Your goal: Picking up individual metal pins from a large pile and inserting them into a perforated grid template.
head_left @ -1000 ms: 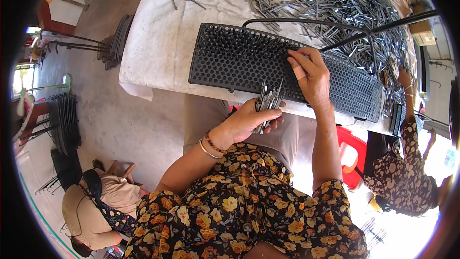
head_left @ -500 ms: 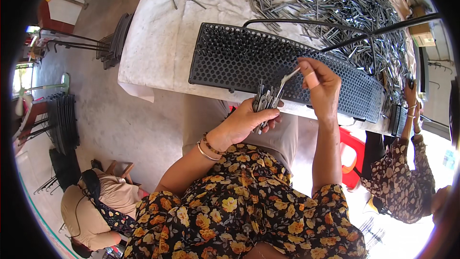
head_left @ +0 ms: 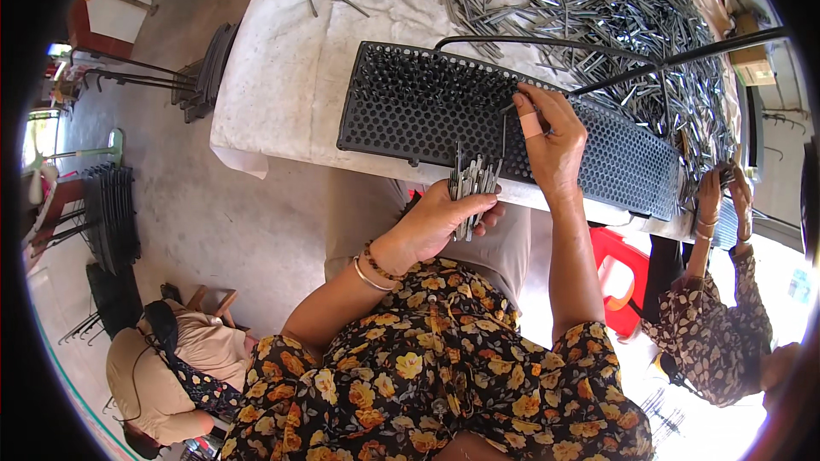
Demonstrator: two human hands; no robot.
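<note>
A bundle of thin metal rods [head_left: 472, 189] stands upright in my left hand [head_left: 434, 220], the thumb pressed across its front. Above and to the right, my right hand [head_left: 555, 138] pinches one thin metal rod [head_left: 503, 135] by its upper part between thumb and fingers. That rod hangs almost straight down in front of a long black rack [head_left: 628, 160] full of round holes. Many dark rod ends [head_left: 410, 77] stick up from the rack's left and far rows. A pinkish band wraps one finger of my right hand.
A large heap of loose rods [head_left: 598, 13] covers the far right of the white-covered table [head_left: 282, 77]. A black bent bar [head_left: 709, 49] reaches over the rack. At the right a co-worker's hands [head_left: 726, 192] work by the table edge; another person [head_left: 158, 367] sits lower left.
My right hand has moved left and slightly down with the rod, which has turned from slanting to nearly upright. My left hand stays almost still. The co-worker's hands have shifted.
</note>
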